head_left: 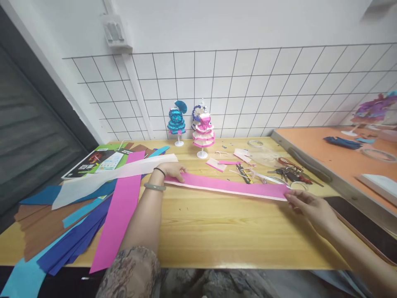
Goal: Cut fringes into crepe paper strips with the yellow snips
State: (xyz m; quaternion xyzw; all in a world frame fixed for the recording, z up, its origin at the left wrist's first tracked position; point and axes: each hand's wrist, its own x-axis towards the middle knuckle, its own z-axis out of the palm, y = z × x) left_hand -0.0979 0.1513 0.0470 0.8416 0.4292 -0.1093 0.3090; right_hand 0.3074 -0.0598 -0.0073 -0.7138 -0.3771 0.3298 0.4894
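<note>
A long pink strip of crepe-like paper with a white lower edge [229, 186] stretches across the middle of the wooden table. My left hand [170, 170] is closed on its left end, with the thumb along the pink face. Between the thumb and fingers of my right hand [305, 203], the strip's right end is pinched. Behind the strip stands a pink and white paper dress on a small stand [203, 131]. To my left hand's left, a white paper strip [118, 176] lies across a wide pink strip [122, 211].
A fan of brown paper [40, 225], purple paper [77, 238] and blue pieces covers the left side. A blue dress model [176, 122] stands at the back. Yellow-black cutters [244, 174], keys [290, 173] and tape rolls lie right of centre. A phone [362, 225] rests at right.
</note>
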